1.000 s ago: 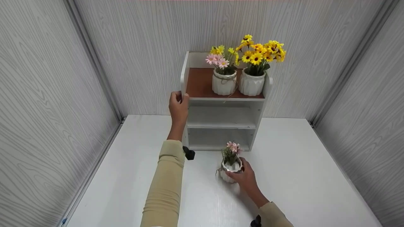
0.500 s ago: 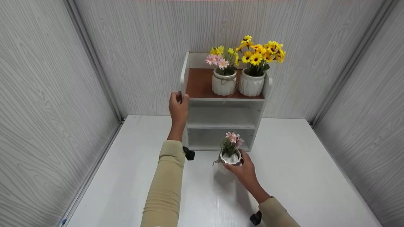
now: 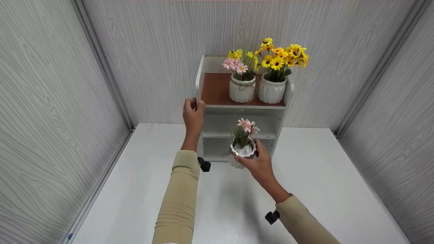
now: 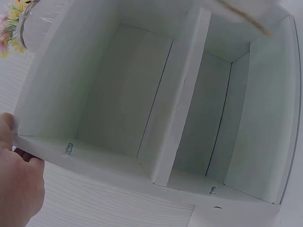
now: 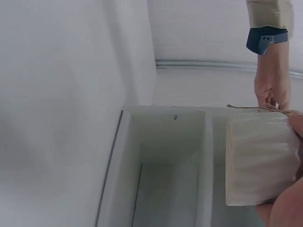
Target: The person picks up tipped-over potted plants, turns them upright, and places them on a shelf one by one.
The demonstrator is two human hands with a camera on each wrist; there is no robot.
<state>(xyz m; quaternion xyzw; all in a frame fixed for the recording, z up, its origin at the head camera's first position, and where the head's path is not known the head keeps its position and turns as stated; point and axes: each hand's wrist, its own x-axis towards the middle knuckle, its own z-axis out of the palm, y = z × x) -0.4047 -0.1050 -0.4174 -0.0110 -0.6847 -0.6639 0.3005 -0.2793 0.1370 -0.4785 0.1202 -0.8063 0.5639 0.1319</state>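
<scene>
My right hand [image 3: 259, 162] grips a small white flower pot [image 3: 237, 160] with pink flowers [image 3: 248, 125] by its rim, thumb in front and fingers on the right side. The pot hangs in the air before the lower part of a white shelf unit [image 3: 237, 136]. In the right wrist view the pot [image 5: 260, 161] covers part of one compartment, its twine trailing off it. My left hand [image 3: 193, 117] holds the left side panel of the shelf unit near the top board, thumb at the front edge. The left wrist view shows that hand [image 4: 21, 184] at the panel's edge.
On the unit's brown top board [image 3: 215, 89] stand a pot [image 3: 242, 90] with pink and yellow flowers and a pot [image 3: 272, 90] with yellow flowers. Two compartments lie below. The unit stands on a white table [image 3: 315, 176] against a grey wood-grain wall [image 3: 162, 61].
My right hand has lifted the pot with pink flowers off the table and carried it up and forward towards the shelf unit. My left hand stays on the side panel.
</scene>
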